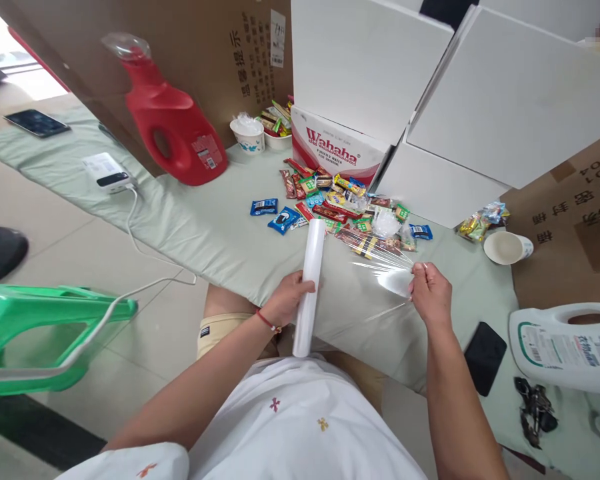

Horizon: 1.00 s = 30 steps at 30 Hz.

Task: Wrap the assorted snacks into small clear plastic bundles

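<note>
My left hand (291,297) is wrapped round a white roll of plastic wrap (311,283), which stands nearly lengthwise in front of my lap. A clear sheet of plastic wrap (387,273) stretches from the roll to the right. Its free edge is pinched and gathered in my right hand (430,293), which is closed. Beyond the sheet lies a loose heap of wrapped snacks (333,212) on the cloth-covered table (220,233). Some of the snacks show through the sheet. A crumpled ball of clear plastic (386,225) sits at the heap's right side.
Behind the snacks stand a Wahaha carton (337,148) and white boxes (365,67). A red jug (175,127) and paper cup (249,135) are at left. At right are another paper cup (507,247), phone (485,358), white detergent jug (565,343) and keys (535,410). A cable (140,247) hangs off the left edge.
</note>
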Motion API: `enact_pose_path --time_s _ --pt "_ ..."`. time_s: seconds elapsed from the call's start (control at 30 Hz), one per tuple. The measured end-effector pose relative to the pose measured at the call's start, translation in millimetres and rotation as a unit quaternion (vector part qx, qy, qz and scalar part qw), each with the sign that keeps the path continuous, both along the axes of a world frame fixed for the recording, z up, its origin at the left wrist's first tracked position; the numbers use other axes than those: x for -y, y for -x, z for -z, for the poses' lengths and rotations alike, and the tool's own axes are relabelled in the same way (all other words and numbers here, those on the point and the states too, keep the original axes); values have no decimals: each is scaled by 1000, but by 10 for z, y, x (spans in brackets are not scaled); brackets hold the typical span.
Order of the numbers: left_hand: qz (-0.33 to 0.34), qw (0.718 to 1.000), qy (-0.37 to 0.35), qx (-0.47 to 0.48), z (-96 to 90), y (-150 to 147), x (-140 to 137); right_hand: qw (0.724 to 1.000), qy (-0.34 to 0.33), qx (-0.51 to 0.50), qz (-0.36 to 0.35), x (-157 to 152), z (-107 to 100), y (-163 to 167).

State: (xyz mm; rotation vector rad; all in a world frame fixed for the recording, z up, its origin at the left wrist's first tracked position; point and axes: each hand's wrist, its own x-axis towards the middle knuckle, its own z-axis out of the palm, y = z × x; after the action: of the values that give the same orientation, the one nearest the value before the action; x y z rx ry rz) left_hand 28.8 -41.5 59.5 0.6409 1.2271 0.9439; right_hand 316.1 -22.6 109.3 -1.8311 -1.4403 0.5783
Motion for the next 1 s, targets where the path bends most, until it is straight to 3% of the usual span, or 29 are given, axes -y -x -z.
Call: enact_pose_path --time_s 0.1,0.2,0.3,0.37,0.47,0.53,0.6,0.7,0.77,0.93,1.0 --pt "-11 999 33 32 -42 58 -6 997 47 -57 7 34 215 -113" --pt "24 987 -1 -162 -22 106 -32 994 76 -80 16 60 425 -165" --pt "66 939 -61 -332 40 213 -85 993 91 -72 34 81 580 -205" --pt "64 937 -55 -339 77 298 -124 991 103 -71 36 90 653 -229" --pt "42 957 10 -286 108 380 -173 991 112 -69 33 91 740 -241" --pt "31 953 16 -302 115 391 -194 991 115 -65 27 86 789 -230" --pt "43 921 -27 -385 114 381 -205 991 117 -61 20 82 827 -214" --pt "102 836 -78 -534 100 385 -229 991 123 -52 15 84 857 -212" --pt "136 795 -82 -585 76 436 -262 991 125 -41 19 93 861 -234" --pt "139 793 -56 -590 -47 658 -350 991 127 20 26 126 868 -302" --pt "123 775 -61 -617 -87 664 -339 990 127 54 25 131 876 -298"
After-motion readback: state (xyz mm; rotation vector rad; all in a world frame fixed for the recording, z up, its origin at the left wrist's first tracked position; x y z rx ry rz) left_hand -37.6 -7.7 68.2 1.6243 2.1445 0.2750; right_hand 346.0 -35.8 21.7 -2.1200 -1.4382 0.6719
